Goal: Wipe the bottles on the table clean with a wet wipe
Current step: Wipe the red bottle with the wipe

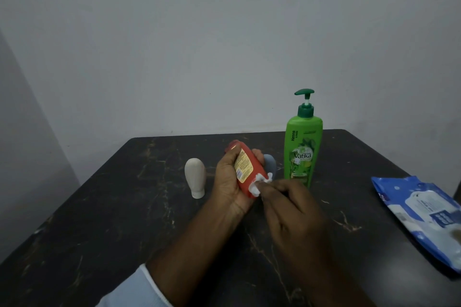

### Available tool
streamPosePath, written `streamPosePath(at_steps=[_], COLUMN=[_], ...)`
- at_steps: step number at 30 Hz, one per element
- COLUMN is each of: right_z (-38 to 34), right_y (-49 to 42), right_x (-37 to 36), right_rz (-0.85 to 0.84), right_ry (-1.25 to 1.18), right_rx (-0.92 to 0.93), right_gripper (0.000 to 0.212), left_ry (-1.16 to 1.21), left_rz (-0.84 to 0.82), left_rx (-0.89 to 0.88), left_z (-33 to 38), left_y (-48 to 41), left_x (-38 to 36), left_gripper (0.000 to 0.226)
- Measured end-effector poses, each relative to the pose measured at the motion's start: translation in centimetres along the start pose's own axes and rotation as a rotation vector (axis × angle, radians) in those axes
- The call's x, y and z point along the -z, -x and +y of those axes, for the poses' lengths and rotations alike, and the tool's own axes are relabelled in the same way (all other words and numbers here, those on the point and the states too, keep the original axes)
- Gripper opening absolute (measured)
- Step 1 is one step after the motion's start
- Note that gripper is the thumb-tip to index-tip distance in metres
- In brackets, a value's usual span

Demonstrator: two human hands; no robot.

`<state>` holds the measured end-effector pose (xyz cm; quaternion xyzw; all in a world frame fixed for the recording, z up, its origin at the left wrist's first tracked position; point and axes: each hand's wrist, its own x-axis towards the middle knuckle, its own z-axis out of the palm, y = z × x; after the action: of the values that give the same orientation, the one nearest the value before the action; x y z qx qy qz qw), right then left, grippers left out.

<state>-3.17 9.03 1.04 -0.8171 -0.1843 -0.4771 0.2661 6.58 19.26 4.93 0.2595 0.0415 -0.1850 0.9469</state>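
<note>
The person is holding a red bottle (250, 169) in the left hand (227, 183), lifted above the middle of the dark table (119, 207). The bottle is lying tilted in the palm, with one end pointing away toward the wall and the other end coming toward the person. The fingers of this hand are curling round the body of the bottle, and the fingertips are showing on its right side.

The right hand (293, 209) is pinching a small crumpled white wet wipe (259, 182) between thumb and fingertips and is pressing it on the near end of the red bottle. Its other fingers are bending close together.

A tall green pump bottle (303, 152) is standing upright, behind and right of the hands. A small white bottle (195, 177) is standing on its cap at the left, apart from the left hand. A grey-blue thing (271, 162) is showing partly behind the red bottle; I cannot tell what it is. A blue pack of wipes (421, 217) is lying at the right edge of the table.
</note>
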Motion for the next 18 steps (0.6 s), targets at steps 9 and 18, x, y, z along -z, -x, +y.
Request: streamPosePath(at_steps=[9, 18], right_z=[0.41, 0.56], right_y=[-0.04, -0.06], right_x=[0.11, 0.26], right_rz=[-0.013, -0.093], right_ry=[-0.001, -0.002], right_rx=[-0.031, 0.001], right_gripper=[0.029, 0.022], left_ry=[-0.033, -0.089], left_rz=[-0.01, -0.009], left_rx=[-0.027, -0.047], left_z=[-0.17, 0.02], left_y=[0.24, 0.02], left_x=[0.04, 0.34], left_gripper=[0.029, 0.029])
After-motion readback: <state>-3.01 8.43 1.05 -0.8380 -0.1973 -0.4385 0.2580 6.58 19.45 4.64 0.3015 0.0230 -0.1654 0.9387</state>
